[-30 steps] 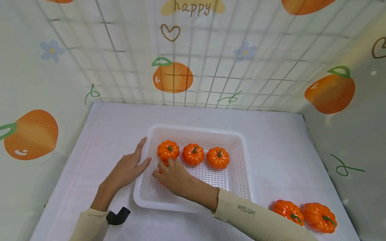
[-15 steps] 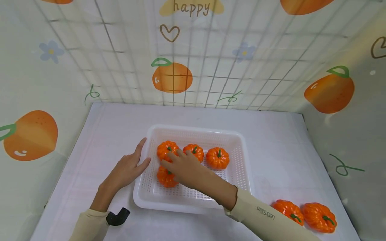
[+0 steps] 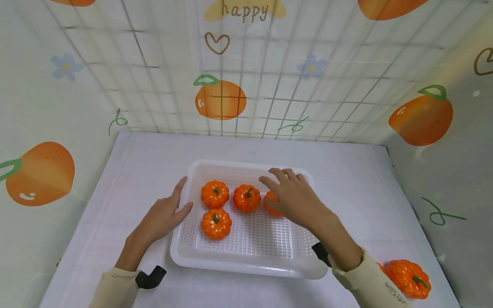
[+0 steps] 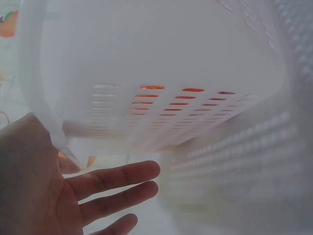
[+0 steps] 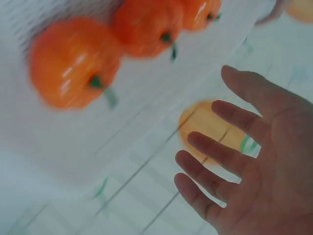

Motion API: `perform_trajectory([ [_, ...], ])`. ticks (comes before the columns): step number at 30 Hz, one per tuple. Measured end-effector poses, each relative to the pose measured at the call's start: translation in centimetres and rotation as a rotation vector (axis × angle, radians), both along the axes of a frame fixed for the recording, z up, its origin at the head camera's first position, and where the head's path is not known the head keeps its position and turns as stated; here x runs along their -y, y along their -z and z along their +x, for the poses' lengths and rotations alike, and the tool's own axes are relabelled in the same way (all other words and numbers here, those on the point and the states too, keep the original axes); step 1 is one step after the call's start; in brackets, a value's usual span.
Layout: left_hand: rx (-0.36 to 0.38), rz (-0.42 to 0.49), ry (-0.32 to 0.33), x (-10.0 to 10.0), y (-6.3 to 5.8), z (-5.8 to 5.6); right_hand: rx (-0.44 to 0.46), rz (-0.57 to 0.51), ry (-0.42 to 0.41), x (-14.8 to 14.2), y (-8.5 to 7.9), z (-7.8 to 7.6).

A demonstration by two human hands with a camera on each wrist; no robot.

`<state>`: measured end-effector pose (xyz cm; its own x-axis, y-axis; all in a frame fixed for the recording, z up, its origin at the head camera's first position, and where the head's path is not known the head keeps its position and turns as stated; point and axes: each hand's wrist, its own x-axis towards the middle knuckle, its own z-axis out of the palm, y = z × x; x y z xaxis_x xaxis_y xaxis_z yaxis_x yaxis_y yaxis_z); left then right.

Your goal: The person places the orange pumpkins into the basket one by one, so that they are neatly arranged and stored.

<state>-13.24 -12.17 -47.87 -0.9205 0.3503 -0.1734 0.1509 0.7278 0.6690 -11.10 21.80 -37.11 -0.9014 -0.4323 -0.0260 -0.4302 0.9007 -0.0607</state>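
Basket (image 3: 246, 269) holding four orange pumpkins (image 3: 216, 225); left grip (image 3: 161, 216) spread at its side, right grip (image 3: 296, 199) spread above

Soft, even light across the worktop (image 3: 146, 171) to its far corners; glints on the pumpkins (image 3: 209, 198), blurred in the dimmer, hazy right wrist view

left hand (image 3: 158, 217) and right hand (image 3: 297, 196) held well apart, digits unfolded
the left thumb (image 3: 184, 212) and forefinger (image 3: 178, 188) are parted, while three fingers (image 4: 115, 178) are seen stretched nearly straight in the left wrist view; on the right, all five digits (image 5: 220, 154) are spread with a slight bend. both forearms (image 3: 339, 239) are slanted inward from below.
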Motion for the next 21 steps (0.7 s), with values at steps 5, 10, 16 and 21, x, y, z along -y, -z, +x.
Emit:
perform_trajectory([
  [5, 0.012, 0.004, 0.0, 0.0, -0.1, 0.1, 0.016, -0.045, 0.162, -4.7, -0.2, 0.9],
  [10, 0.02, 0.013, -0.002, -0.1, -0.2, 0.1, 0.049, -0.083, 0.298, -9.4, 0.2, 3.0],
  [16, 0.021, 0.012, 0.002, -0.1, -0.2, 0.1, 0.2, -0.107, 0.437, -14.1, 1.6, 6.1],
  [21, 0.017, 0.005, 0.006, 0.0, -0.3, 0.1, 0.364, -0.077, 0.524, -16.5, 2.9, 8.3],
])
